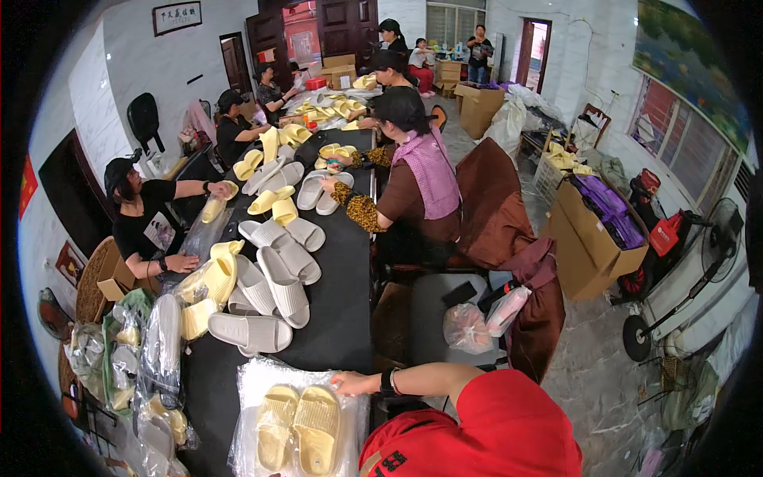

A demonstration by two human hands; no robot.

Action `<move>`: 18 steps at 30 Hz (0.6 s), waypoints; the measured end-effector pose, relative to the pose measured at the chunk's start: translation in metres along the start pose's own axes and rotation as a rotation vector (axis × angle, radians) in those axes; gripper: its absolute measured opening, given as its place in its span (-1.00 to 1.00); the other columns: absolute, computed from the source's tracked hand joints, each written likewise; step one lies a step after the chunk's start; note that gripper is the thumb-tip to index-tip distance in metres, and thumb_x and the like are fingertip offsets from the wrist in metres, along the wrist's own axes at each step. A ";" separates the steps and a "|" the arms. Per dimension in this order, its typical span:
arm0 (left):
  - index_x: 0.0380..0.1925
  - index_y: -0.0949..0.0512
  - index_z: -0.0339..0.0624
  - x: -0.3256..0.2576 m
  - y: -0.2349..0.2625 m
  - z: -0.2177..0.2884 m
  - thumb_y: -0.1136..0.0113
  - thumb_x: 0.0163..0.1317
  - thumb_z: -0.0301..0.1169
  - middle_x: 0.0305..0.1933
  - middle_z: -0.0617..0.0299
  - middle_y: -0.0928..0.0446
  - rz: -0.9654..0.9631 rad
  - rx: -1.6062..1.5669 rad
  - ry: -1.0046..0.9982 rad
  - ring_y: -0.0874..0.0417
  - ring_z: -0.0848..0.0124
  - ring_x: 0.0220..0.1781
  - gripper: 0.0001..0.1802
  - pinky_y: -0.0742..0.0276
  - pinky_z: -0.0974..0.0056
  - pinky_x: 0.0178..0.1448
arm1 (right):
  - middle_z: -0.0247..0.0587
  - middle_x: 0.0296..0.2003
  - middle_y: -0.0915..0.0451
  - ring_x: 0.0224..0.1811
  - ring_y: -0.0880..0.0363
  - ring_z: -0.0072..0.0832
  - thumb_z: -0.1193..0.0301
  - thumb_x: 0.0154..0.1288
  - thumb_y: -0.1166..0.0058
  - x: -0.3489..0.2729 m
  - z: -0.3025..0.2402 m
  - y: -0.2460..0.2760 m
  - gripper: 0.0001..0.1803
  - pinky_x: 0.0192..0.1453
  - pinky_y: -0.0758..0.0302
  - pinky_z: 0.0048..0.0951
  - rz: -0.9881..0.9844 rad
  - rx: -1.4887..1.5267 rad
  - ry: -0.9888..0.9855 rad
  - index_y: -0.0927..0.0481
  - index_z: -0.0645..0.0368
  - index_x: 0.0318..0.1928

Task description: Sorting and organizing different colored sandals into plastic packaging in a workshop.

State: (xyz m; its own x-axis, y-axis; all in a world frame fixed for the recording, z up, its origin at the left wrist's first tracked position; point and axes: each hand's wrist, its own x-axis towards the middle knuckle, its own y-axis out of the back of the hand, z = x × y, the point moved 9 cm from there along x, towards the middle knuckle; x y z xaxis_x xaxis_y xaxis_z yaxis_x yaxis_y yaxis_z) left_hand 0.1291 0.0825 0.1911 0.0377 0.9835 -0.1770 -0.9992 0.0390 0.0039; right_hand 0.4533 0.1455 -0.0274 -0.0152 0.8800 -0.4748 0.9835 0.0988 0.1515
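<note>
My right hand [357,384], at the end of a bare forearm below a red sleeve, reaches in from the right. Its fingers are bent over the edge of a clear plastic bag [249,397] at the near end of the black table [347,306]. A pair of pale yellow ribbed slippers lies side by side on the plastic: a left one [276,417] and a right one [316,429]. My fingertips are just beside the right slipper's toe end. Whether the slippers lie inside the bag or on top cannot be told. My left hand is out of view.
Grey slippers [282,286] and yellow slippers [220,274] are piled along the table. Bagged slippers [161,350] crowd its left edge. Several co-workers sit along both sides. At right stand a chair [433,318] with small bags, a carton [592,246] of purple packaging and a fan [719,238].
</note>
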 end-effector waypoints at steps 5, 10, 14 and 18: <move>-0.38 -0.43 -0.21 0.005 -0.012 0.008 -0.11 -0.01 -0.58 -0.36 0.26 -0.41 -0.133 0.106 0.022 -0.38 0.44 -0.26 -0.85 -0.32 0.30 -0.08 | -0.14 -0.33 -0.56 -0.34 -0.54 -0.39 0.43 -0.05 0.04 0.010 0.005 0.011 -0.56 -0.30 -0.44 -0.39 0.123 -0.146 0.071 -0.47 0.16 -0.04; -0.38 -0.43 -0.22 0.013 -0.021 0.010 -0.11 -0.01 -0.58 -0.37 0.26 -0.41 -0.271 0.211 0.047 -0.38 0.44 -0.27 -0.85 -0.32 0.29 -0.09 | -0.10 -0.33 -0.58 -0.28 -0.56 -0.27 0.44 -0.09 0.06 0.026 0.018 0.024 -0.63 -0.23 -0.46 -0.29 0.318 -0.181 0.121 -0.54 0.13 -0.16; -0.38 -0.43 -0.22 0.002 -0.020 0.004 -0.11 -0.02 -0.58 -0.38 0.26 -0.41 -0.290 0.213 0.056 -0.38 0.44 -0.28 -0.84 -0.33 0.29 -0.09 | -0.09 -0.26 -0.58 -0.18 -0.55 -0.25 0.36 -0.06 0.02 0.015 0.007 0.018 -0.62 -0.12 -0.45 -0.29 0.168 -0.192 0.016 -0.53 0.16 -0.15; -0.38 -0.43 -0.22 -0.008 -0.022 -0.022 -0.12 -0.02 -0.57 -0.39 0.26 -0.41 -0.274 0.158 0.072 -0.38 0.44 -0.28 -0.84 -0.33 0.28 -0.10 | -0.10 -0.37 -0.59 -0.32 -0.57 -0.31 0.42 -0.10 0.05 0.008 0.013 0.025 -0.66 -0.27 -0.46 -0.30 0.252 -0.198 0.088 -0.55 0.16 -0.21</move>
State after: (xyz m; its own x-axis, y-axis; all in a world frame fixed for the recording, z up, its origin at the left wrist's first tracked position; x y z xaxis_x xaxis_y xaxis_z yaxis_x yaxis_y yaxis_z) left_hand 0.1504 0.0701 0.1707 0.2984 0.9178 -0.2617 -0.9378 0.3329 0.0981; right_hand 0.4802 0.1486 -0.0388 0.1998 0.9242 -0.3253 0.9045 -0.0463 0.4239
